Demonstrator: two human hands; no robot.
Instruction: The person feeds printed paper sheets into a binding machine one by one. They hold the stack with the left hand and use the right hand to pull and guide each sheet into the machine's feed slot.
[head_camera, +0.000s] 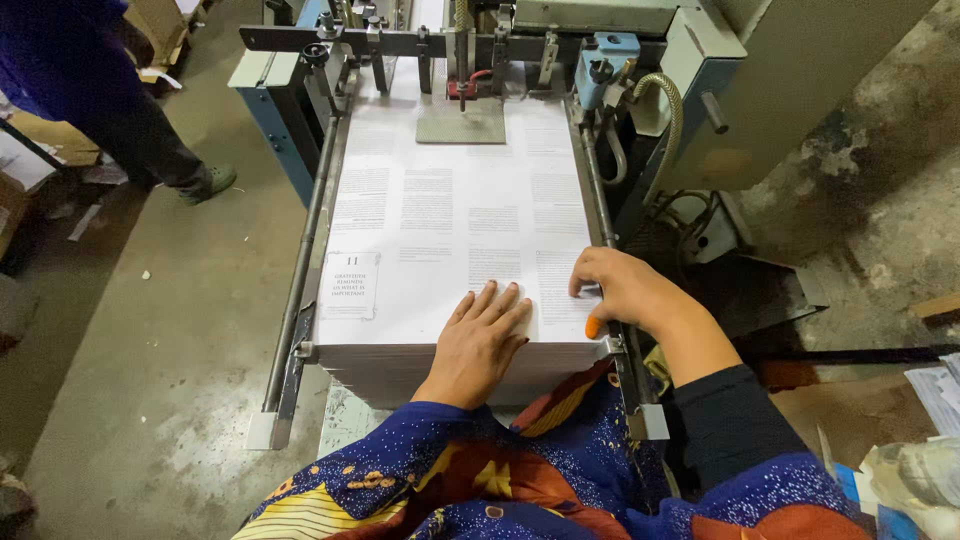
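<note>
A thick stack of large printed white sheets (440, 215) lies in the feeder of a machine, between two metal side rails. My left hand (482, 335) rests flat, fingers together and stretched out, on the top sheet near the stack's front edge. My right hand (620, 290) rests on the stack's front right corner with fingers curled down onto the paper, thumb at the right edge; an orange fingertip cover shows on the thumb. Neither hand holds anything.
The machine's feed head (470, 60) with clamps, a hose and a blue part (605, 60) stands at the far end of the stack. Another person's legs (150, 140) stand at the upper left on the concrete floor. Cardboard and paper scraps lie at both sides.
</note>
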